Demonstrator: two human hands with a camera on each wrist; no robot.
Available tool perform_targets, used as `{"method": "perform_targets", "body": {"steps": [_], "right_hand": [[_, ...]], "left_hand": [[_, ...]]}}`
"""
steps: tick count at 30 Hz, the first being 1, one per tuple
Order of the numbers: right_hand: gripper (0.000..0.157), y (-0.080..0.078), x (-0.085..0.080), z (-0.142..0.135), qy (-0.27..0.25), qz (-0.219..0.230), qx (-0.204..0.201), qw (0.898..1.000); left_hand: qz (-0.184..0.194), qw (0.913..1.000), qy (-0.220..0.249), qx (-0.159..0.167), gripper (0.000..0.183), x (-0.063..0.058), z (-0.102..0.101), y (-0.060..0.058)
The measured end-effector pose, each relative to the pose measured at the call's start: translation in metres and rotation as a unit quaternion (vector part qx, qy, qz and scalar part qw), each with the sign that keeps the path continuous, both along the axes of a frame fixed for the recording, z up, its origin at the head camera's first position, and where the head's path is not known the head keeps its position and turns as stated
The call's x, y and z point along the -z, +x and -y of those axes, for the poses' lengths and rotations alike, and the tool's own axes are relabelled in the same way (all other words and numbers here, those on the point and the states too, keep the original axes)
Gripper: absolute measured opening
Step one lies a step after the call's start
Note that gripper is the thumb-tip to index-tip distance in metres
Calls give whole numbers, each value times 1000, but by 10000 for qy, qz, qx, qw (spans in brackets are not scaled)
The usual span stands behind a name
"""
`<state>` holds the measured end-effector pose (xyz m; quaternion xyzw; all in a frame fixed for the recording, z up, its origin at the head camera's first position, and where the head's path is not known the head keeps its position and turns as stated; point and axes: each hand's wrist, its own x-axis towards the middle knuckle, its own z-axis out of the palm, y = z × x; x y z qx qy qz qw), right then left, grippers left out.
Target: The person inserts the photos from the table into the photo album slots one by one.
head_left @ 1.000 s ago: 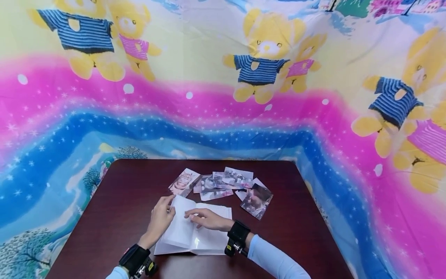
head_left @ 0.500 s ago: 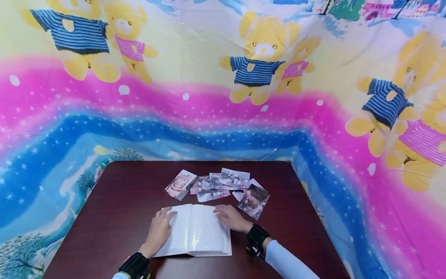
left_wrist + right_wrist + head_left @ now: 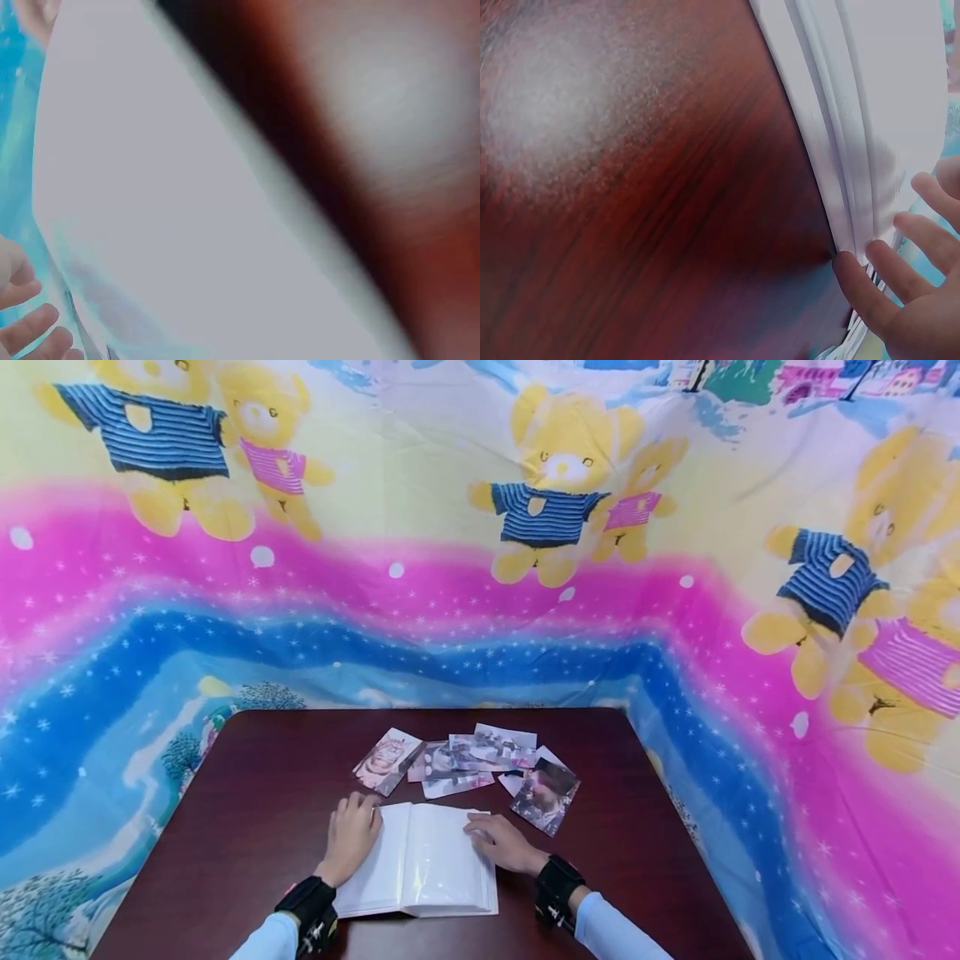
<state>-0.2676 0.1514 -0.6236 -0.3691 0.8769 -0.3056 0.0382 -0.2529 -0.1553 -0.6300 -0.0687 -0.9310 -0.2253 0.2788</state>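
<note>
A photo album (image 3: 442, 860) with blank white pages and shiny clear sleeves lies spread on the table, its spine pointing toward me. My left hand (image 3: 354, 837) is at the album's upper left edge, back of the hand up and fingers extended. On the other side, my right hand (image 3: 510, 843) touches the upper right edge of the pages. In the right wrist view, the spread fingers (image 3: 904, 277) of that hand lie along the layered page edges. The left wrist view has the left fingers (image 3: 34, 330) loosely apart beside the white page.
Behind the album lie several loose photos: one apart at the left (image 3: 387, 762), an overlapping group of photos (image 3: 498, 746) in the middle, and a darker photo (image 3: 547, 797) at the right. A bear-print cloth (image 3: 450, 593) hangs behind the dark red table (image 3: 262, 793).
The page that was raised on the left now lies flat. My right hand has moved from the album's middle to its right edge, and the left hand has let go of the page.
</note>
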Motion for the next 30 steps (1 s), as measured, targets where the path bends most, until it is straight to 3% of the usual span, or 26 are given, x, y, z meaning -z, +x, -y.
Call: {"method": "perform_targets", "body": {"steps": [6, 11, 14, 19, 23, 30], "right_hand": [[24, 1, 2, 5, 77, 37, 28, 10000], [22, 8, 2, 1, 32, -146, -15, 9999], [21, 13, 3, -5, -49, -257, 11, 9997], [23, 14, 2, -8, -47, -65, 94, 9999], [24, 11, 1, -7, -41, -69, 126, 9999], [24, 7, 2, -3, -70, -282, 8, 9996]], "left_hand": [[858, 9947, 393, -400, 35, -6, 13, -43], [1721, 9823, 332, -659, 56, 10, 15, -67], [2152, 9740, 143, -688, 61, 19, 11, -72], [1980, 9765, -127, -838, 58, 22, 9, -73], [1863, 9786, -3, -874, 60, 18, 14, -76], [2159, 9703, 382, -1026, 75, 16, 26, -84]]}}
